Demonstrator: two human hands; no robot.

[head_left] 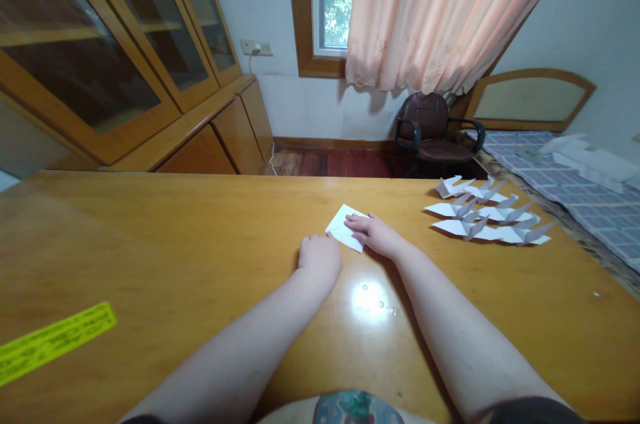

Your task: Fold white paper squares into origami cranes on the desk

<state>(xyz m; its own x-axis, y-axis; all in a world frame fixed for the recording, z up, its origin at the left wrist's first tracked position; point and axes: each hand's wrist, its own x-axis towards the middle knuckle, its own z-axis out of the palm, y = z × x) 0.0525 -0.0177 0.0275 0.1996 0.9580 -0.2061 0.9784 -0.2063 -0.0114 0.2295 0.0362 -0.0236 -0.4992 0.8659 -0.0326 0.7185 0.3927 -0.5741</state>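
Note:
A small folded sheet of white paper (344,224) lies on the wooden table, with a crease line across it. My left hand (320,257) is closed, its curled fingers at the paper's left corner, seemingly pinching it; the fingertips are mostly hidden. Stretched fingers of my right hand (377,234) rest flat on the right part of the paper and cover some of it. To the right stand several white folded paper cranes (493,214), grouped in rows and apart from my hands.
The table (200,231) spreads around both arms. A yellow label strip (57,342) is at the left, and a tiny white scrap (597,295) at the right. Beyond the table are a brown armchair (430,127), a glass-fronted cabinet (165,104) and a bed (550,157).

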